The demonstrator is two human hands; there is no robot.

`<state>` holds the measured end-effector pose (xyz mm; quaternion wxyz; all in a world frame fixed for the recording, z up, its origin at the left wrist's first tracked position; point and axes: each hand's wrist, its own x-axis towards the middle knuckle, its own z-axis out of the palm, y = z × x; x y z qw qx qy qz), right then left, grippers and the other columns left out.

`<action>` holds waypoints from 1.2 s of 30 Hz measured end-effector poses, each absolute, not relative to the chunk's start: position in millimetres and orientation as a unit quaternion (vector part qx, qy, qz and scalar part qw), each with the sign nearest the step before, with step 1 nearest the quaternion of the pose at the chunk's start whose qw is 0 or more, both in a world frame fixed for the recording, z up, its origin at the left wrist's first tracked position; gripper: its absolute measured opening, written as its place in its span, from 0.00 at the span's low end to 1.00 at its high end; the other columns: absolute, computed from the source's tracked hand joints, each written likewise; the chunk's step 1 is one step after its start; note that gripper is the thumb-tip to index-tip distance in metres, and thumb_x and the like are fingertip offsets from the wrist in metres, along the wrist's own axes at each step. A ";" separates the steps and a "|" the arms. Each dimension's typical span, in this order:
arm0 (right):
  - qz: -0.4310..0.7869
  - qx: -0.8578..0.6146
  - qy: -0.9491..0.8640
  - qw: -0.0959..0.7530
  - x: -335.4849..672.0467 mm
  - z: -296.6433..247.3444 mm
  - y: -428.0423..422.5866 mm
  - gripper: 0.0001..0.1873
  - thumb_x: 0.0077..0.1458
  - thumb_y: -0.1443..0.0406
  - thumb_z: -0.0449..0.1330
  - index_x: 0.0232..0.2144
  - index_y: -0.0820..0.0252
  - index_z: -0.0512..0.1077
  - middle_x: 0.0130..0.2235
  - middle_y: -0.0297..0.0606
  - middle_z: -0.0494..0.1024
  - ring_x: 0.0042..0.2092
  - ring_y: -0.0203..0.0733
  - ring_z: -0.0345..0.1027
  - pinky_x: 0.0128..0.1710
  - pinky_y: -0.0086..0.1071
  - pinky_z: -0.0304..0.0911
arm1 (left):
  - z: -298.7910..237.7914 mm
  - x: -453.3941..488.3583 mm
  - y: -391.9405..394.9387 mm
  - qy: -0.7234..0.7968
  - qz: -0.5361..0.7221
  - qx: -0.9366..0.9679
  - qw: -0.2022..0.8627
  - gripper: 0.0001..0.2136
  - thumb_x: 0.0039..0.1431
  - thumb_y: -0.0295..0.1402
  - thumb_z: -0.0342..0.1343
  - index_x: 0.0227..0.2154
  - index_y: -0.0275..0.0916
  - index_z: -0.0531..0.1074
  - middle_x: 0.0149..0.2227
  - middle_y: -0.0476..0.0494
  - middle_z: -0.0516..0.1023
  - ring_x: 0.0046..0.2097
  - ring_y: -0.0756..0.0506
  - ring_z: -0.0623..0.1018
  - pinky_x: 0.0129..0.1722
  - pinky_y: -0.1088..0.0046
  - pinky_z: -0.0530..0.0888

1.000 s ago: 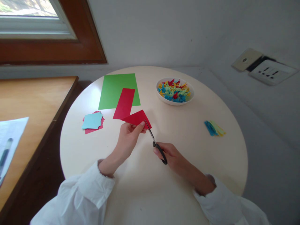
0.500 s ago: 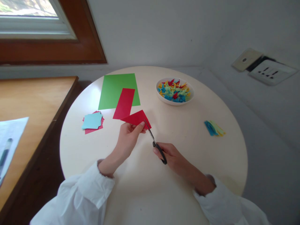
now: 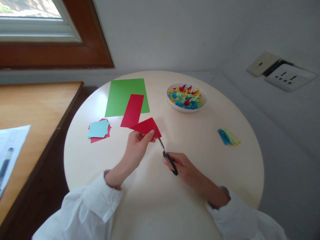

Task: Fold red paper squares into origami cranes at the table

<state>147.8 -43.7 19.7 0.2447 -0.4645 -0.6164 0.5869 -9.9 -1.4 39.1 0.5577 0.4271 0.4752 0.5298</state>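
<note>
My left hand (image 3: 137,146) pinches a strip of red paper (image 3: 143,126) between thumb and fingers, tilted up off the table. Closed around the black handles of a pair of scissors (image 3: 171,162) is my right hand (image 3: 183,168). The scissor blades reach up and left and lie across the red strip near its right end, close to my left thumb. Just beyond the held strip, another red paper strip (image 3: 132,110) lies partly over a green sheet (image 3: 125,93).
On the round white table (image 3: 160,213), a stack of light blue and red paper squares (image 3: 98,129) lies left. A white bowl (image 3: 186,110) of small colourful folded papers stands at the back. Blue and yellow paper pieces (image 3: 227,137) lie right. A wooden desk (image 3: 42,110) adjoins on the left.
</note>
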 end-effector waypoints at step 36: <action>0.601 -0.467 -0.595 0.259 147.9 17.3 -44.3 0.24 0.53 0.48 0.51 0.18 0.58 0.52 0.20 0.26 0.50 0.23 0.30 0.43 0.21 0.29 0.41 | 38.4 -11.0 -1.6 0.465 0.528 0.442 0.556 0.08 0.47 0.35 0.59 0.25 0.35 0.74 0.25 0.46 0.77 0.29 0.49 0.75 0.32 0.73 0.74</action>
